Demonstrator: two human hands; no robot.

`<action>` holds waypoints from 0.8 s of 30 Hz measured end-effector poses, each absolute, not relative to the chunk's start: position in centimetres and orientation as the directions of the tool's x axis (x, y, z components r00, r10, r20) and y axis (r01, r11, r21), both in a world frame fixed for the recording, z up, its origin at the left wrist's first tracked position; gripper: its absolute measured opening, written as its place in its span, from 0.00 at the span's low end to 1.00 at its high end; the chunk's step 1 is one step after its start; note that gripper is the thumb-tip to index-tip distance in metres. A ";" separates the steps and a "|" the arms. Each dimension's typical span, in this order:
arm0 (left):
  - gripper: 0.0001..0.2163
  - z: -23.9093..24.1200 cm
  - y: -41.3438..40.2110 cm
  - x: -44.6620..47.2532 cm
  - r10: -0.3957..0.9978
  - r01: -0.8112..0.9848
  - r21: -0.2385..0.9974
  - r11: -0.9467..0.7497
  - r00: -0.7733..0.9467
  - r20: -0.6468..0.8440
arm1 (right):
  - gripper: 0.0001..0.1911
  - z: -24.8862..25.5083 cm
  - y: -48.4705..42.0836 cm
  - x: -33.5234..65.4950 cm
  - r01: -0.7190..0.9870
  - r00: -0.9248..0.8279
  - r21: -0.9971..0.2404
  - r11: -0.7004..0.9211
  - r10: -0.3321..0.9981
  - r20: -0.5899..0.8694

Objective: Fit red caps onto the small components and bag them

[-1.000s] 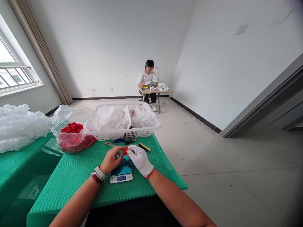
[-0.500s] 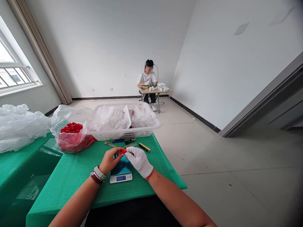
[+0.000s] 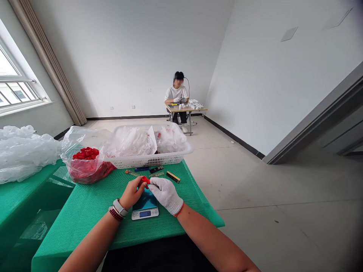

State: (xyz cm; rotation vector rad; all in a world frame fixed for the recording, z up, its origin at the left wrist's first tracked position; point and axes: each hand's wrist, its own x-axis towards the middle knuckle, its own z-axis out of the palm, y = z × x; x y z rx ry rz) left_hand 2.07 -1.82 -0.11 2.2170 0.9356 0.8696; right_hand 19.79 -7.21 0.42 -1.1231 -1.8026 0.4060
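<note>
My left hand (image 3: 131,193), bare with a watch and a beaded bracelet, pinches a small red plastic part (image 3: 145,180) in its fingers. My right hand (image 3: 166,195), in a white knit glove, meets that part with its fingertips at the part's right end. Both hands hover just above a digital pocket scale (image 3: 145,207), whose blue-lit display and dark top show below them. Beyond my left hand, a clear plastic bag (image 3: 85,168) holds many more red parts.
A white plastic basket (image 3: 147,161) of clear bags stands at the back of the green mesh-covered table (image 3: 85,223). Small tools (image 3: 156,170) and a yellow-and-black box (image 3: 173,176) lie before it. More bagging lies left. A seated person (image 3: 177,92) works at a far table.
The red part has shifted left, toward my left hand. My gloved right hand has dropped slightly and moved a little left. The scale and bag stay in place.
</note>
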 end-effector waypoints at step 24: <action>0.24 -0.3 -1.6 2.0 0.798 0.408 0.762 -0.502 0.559 0.226 | 0.09 -0.4 -7.1 19.8 0.595 -0.213 -0.541 0.594 0.767 0.606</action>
